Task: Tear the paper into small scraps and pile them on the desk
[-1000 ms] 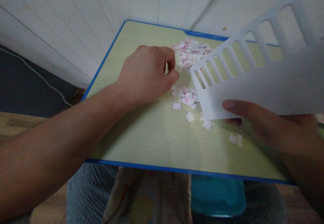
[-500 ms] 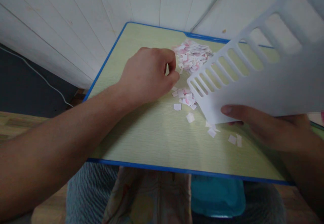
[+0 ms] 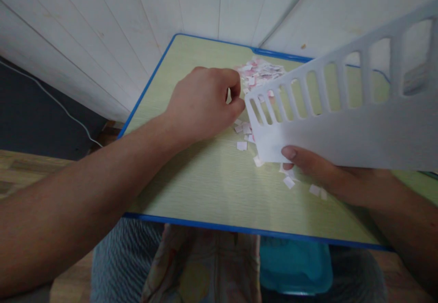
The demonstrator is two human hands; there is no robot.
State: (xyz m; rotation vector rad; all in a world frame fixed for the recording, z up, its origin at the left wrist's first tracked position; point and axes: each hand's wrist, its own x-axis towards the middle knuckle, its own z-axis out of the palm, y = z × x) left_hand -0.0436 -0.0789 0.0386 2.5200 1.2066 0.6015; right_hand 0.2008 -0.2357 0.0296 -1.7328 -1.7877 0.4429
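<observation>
My right hand grips the lower edge of a white slotted plastic piece, thumb on the near face. A row of long rounded slots runs along its upper part, and its narrow end points left over the table. Just left of that end is my left hand, thumb and forefinger closed in a pinch; I cannot make out anything between them. Behind lies a heap of small white and pink paper pieces, partly covered by the plastic piece. Several loose paper squares are scattered nearer to me.
The pale green table has a blue rim and stands against a white plank wall. Below its front edge are a teal plastic container and patterned cloth by my legs. A cable hangs at left.
The white slotted piece has swung to a flatter slant, its narrow end shifting left close to my left hand. My right hand has moved left with it. My left hand is almost still.
</observation>
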